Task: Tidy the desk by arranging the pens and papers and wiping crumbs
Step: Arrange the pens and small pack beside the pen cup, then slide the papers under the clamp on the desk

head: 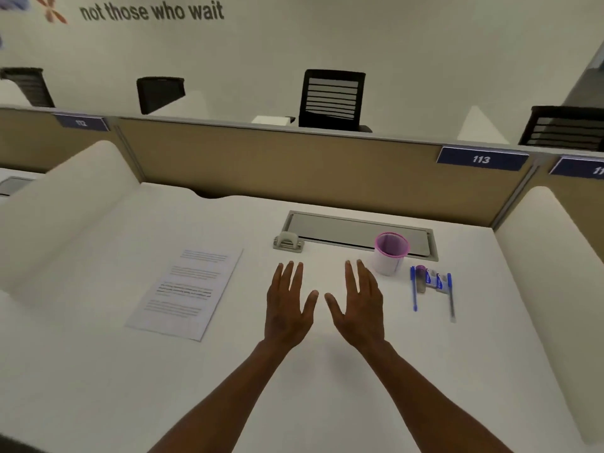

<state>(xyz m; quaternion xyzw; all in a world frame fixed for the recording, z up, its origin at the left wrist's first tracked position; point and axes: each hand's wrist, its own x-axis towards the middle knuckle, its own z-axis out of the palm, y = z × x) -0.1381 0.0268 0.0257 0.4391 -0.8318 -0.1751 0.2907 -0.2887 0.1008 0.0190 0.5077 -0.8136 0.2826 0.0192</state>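
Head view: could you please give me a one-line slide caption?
Open left hand and right hand hover over the desk, between papers and pens beside a cup.

A white desk (327, 403) carries a printed paper (186, 294) at nine o'clock, a pink-rimmed cup (390, 253) at two o'clock, pens (431, 291) at three o'clock, and a hole punch (288, 241) at twelve.

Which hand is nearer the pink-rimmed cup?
Right. The right hand is just beside the cup, its fingers almost reaching it; the left hand is farther off, toward the paper.
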